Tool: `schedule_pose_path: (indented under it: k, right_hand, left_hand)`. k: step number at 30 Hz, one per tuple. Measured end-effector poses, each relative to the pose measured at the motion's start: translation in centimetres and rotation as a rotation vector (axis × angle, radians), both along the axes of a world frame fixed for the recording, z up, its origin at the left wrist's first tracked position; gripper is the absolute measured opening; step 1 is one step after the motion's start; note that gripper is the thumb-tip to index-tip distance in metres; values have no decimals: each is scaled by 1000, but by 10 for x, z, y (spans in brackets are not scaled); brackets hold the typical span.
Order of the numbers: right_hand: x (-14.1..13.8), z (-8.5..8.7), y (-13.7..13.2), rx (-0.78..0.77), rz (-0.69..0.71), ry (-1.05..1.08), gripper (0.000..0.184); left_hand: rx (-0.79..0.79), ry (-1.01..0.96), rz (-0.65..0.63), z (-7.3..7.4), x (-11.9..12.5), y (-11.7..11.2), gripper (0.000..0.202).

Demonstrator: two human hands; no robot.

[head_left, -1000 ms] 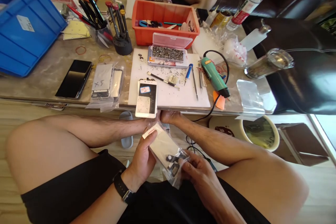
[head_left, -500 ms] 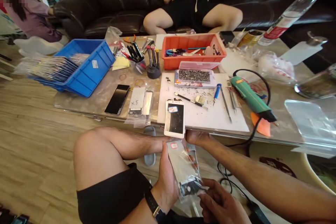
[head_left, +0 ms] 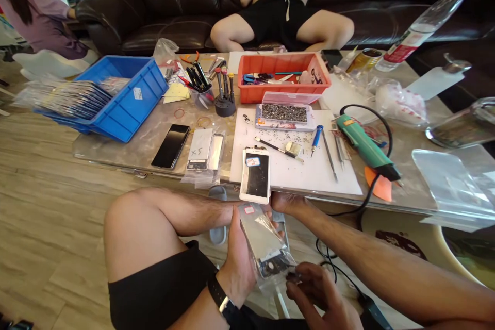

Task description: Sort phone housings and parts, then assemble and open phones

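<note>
**Work board (head_left: pixel 340 185) at the middle of the table (head_left: pixel 116 150)**

Behind the board sits a parts tray (head_left: pixel 284 75). A screw box (head_left: pixel 284 112) lies on the board's rear edge, and a phone screen (head_left: pixel 255 178) overhangs its front edge. A plastic crate (head_left: pixel 127 105) stands at the table's left end, and a heat gun (head_left: pixel 365 147) lies right of the board. Below the table's front edge, a plastic bag (head_left: pixel 263 247) rests in the left hand (head_left: pixel 240 268), with the right hand (head_left: pixel 320 289) just beside it.

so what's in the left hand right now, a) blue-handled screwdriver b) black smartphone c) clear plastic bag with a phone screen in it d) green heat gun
C: the left hand grips the edge of a clear plastic bag, and a white-framed phone screen shows through it.
</note>
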State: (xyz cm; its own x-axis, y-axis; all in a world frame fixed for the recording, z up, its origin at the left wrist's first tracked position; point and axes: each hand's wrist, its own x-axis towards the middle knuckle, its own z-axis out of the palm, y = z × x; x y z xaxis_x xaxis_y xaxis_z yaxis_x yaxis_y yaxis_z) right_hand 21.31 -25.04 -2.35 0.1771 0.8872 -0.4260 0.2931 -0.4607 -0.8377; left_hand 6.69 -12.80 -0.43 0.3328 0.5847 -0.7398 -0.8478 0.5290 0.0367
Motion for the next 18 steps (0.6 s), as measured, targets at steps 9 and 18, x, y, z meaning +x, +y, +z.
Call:
schedule_pose_path:
  k: [9,18]
  right_hand:
    - [-5,28,11,392,109,-256,8]
    - [3,33,9,650,289,-393,20]
  left_hand:
    - [11,42,-125,1,-6,-4,65]
    - [-14,49,-166,-1,-6,-4,69]
